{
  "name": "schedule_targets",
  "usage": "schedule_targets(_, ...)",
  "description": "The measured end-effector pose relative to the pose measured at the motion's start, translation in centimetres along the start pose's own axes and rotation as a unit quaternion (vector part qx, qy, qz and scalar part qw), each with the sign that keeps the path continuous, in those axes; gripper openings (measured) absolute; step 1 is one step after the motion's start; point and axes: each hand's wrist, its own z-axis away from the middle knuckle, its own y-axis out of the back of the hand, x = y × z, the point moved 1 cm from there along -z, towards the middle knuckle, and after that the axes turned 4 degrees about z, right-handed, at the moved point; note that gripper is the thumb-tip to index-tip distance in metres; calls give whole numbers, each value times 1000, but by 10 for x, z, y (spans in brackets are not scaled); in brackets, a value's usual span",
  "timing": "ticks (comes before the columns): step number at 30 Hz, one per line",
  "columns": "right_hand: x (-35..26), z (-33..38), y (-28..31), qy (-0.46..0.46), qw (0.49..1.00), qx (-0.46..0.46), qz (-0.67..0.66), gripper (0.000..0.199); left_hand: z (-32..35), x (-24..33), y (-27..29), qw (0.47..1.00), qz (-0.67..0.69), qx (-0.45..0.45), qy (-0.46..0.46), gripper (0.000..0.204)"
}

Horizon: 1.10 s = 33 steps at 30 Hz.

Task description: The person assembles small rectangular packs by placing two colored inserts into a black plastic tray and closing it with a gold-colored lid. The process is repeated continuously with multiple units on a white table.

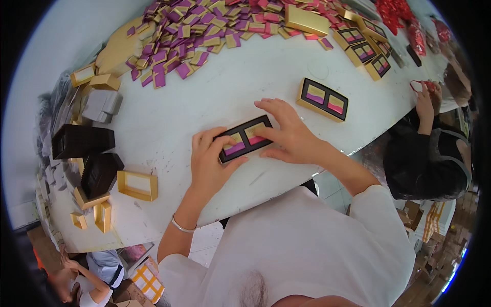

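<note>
A black two-compartment tray lies tilted on the table in front of me. A gold-and-purple packet sits in its left compartment and a gold-and-pink packet in the right one. My left hand grips the tray's left end, fingers over the far edge and thumb along the near edge; one fingertip meets the purple packet. With fingers spread, my right hand has its index fingertip on the pink packet. Its thumb points toward the tray's near right side. Farther right stands a filled gold box with a black insert.
Loose purple, pink and gold packets are heaped at the back. More filled boxes are stacked at the back right. Black trays and an upright gold box frame stand at left. Another person works at the right.
</note>
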Motion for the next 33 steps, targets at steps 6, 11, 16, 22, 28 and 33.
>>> schedule_targets(6,23,32,45,1,980,-11,200,46,-18,33,-36,994,-15,-19,-102,61)
schedule_targets(11,74,76,59,20,968,36,249,46,25,31,44,981,-175,67,-50,56)
schedule_targets(16,146,54,109,-30,957,61,283,44,99,-22,140,938,-265,176,138,62)
schedule_targets(22,89,-15,88,37,968,153,196,42,132,-47,188,877,-334,302,166,56)
schedule_targets(28,-2,-83,11,187,979,66,41,41,106,-76,244,852,-481,178,111,27)
schedule_targets(33,-55,-110,-26,258,965,27,-37,42,91,-74,252,886,-331,222,237,21)
